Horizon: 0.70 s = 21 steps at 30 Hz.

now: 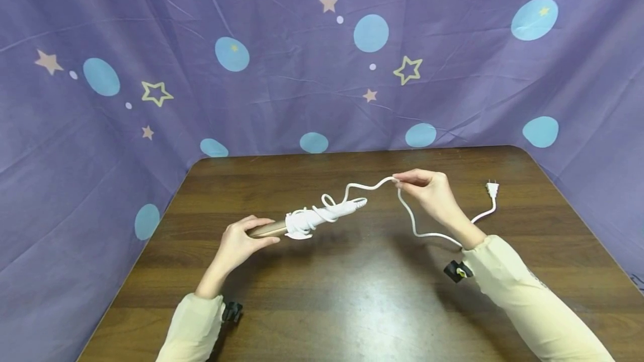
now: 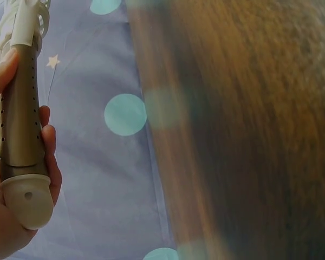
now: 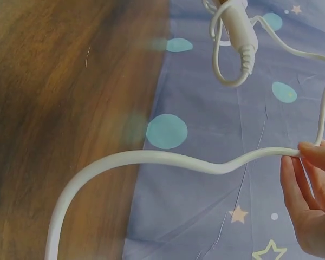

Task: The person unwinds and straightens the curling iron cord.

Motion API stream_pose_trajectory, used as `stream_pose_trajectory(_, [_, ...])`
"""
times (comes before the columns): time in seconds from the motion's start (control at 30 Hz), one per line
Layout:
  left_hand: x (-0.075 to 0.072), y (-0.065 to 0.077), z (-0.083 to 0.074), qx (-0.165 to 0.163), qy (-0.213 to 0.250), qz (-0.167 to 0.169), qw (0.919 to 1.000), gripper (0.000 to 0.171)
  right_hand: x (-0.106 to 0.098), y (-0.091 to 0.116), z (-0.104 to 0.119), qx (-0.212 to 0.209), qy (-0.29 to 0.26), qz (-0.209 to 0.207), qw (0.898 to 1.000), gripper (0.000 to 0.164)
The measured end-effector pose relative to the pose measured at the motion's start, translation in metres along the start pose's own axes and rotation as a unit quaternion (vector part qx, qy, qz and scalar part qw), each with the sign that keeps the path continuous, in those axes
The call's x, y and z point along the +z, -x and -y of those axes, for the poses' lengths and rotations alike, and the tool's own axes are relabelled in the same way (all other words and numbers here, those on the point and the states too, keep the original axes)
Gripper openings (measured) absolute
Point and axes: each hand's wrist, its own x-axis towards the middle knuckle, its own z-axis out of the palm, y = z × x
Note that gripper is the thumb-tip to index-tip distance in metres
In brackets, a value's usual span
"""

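Note:
My left hand (image 1: 240,243) grips a curling iron (image 1: 269,229) by its gold-brown barrel, holding it tilted above the table. Small holes run along the barrel (image 2: 23,116), which ends in a pale tip (image 2: 28,200) near the palm. Loops of white cord wind around the white handle (image 1: 322,215). Out to the right, my right hand (image 1: 434,194) pinches the white cord (image 3: 195,164) between thumb and fingertips. From this pinch the cord sags down behind the right wrist to a white two-pin plug (image 1: 492,189).
Below both hands is a brown wood-grain table (image 1: 322,295) with rounded far corners. A purple curtain (image 1: 292,43) with stars and blue dots hangs behind it and at the sides. Black wrist mounts (image 1: 457,271) sit at the cream sleeves (image 1: 523,295).

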Motion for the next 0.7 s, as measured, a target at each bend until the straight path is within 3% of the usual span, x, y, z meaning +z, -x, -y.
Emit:
stream_pose_trajectory(0.23, [-0.003, 0.001, 0.001, -0.009, 0.022, 0.032, 0.9992, 0.038, -0.001, -0.002, 0.008, 0.015, 0.003, -0.027, 1.000, 0.014])
stream_pose_trajectory(0.43, [-0.006, 0.002, -0.001, -0.016, 0.056, 0.050, 0.9971, 0.036, -0.006, -0.003, 0.001, 0.004, 0.033, -0.037, 0.999, 0.014])
stream_pose_trajectory(0.7, [-0.024, 0.002, -0.033, -0.022, 0.079, 0.060, 0.9949, 0.034, -0.012, -0.009, -0.033, -0.026, 0.088, -0.044, 0.995, 0.013])
